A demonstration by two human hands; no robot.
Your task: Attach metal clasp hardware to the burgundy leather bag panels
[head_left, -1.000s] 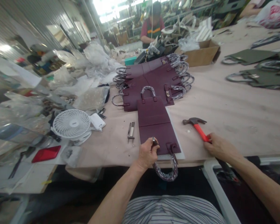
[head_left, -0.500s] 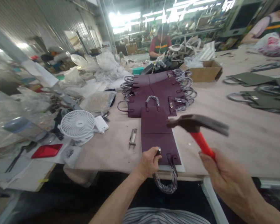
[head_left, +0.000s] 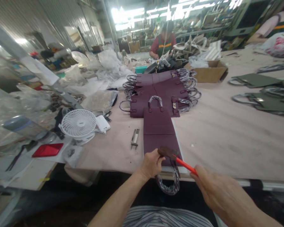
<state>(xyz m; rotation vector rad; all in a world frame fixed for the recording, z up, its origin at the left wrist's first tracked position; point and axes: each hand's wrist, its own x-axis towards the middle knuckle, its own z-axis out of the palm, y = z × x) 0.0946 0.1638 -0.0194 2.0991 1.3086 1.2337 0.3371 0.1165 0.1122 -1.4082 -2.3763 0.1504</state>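
A dark purple leather bag panel (head_left: 159,126) lies flat at the table's front edge, over a white sheet. Its near handle (head_left: 168,190), wrapped in clear plastic, hangs over the edge. My left hand (head_left: 151,164) is closed on the panel around a short metal punch, whose top the hammer head now hides. My right hand (head_left: 214,186) grips the red handle of a claw hammer (head_left: 184,165). The hammer's dark head is down at the left fingertips, seemingly on the punch; exact contact cannot be made out.
Left of the panel lies a small metal tool with two prongs (head_left: 134,138). Farther left are a white fan (head_left: 79,123) and a red phone (head_left: 47,150). Stacked purple bag pieces (head_left: 142,104) lie behind, near a cardboard box (head_left: 210,74). Green pieces (head_left: 269,100) lie right; co-workers sit beyond.
The hammer has swung down and left, from raised above the panel's right side to the punch at my left hand. My right hand moved with it; my left hand stayed in place.
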